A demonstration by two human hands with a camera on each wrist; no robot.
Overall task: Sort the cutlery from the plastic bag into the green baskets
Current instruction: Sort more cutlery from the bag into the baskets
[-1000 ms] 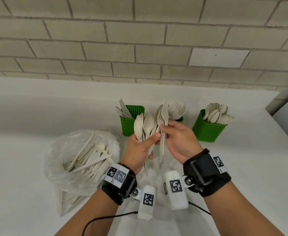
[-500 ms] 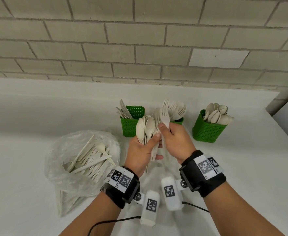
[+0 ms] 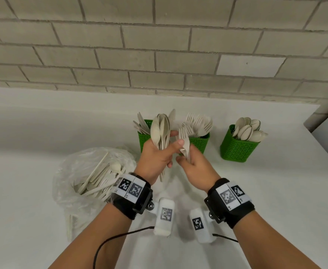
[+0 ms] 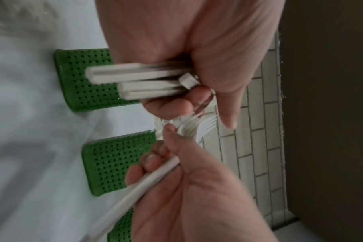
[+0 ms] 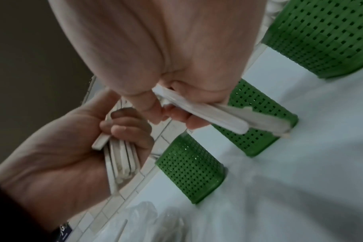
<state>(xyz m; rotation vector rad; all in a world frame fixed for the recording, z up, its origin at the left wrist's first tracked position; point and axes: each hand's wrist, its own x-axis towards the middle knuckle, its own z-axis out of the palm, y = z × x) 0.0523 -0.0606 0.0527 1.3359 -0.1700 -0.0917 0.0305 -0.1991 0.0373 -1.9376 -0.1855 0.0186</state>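
Surface: white tabletop point(image 3: 33, 133) set against a pale grey brick wall point(image 3: 159, 55).

Change from the earlier frames: the right hand point(image 3: 195, 167) has drawn beige plastic forks point(image 3: 184, 135) clear of the bundle; before, both hands met on one cluster. The head view now sits closer and lower.

Left hand point(image 3: 155, 158): fingers curled round a bundle of beige plastic spoons point(image 3: 160, 131), bowls up, handles hanging below the palm. Right hand: fingers and thumb closed on the fork handles, tines up, just beside the spoons.

Behind the hands: three green perforated plastic baskets. Left green basket point(image 3: 144, 139) holds knife-like pieces; middle green basket point(image 3: 201, 141) holds forks; right green basket point(image 3: 235, 146) holds spoons. The hands partly hide the left and middle baskets.

Left of the hands: crumpled clear plastic bag point(image 3: 77, 171) lying on the tabletop, with loose beige cutlery point(image 3: 99, 179) inside.

Wrists: black straps carrying printed markers and white camera units point(image 3: 164, 216).
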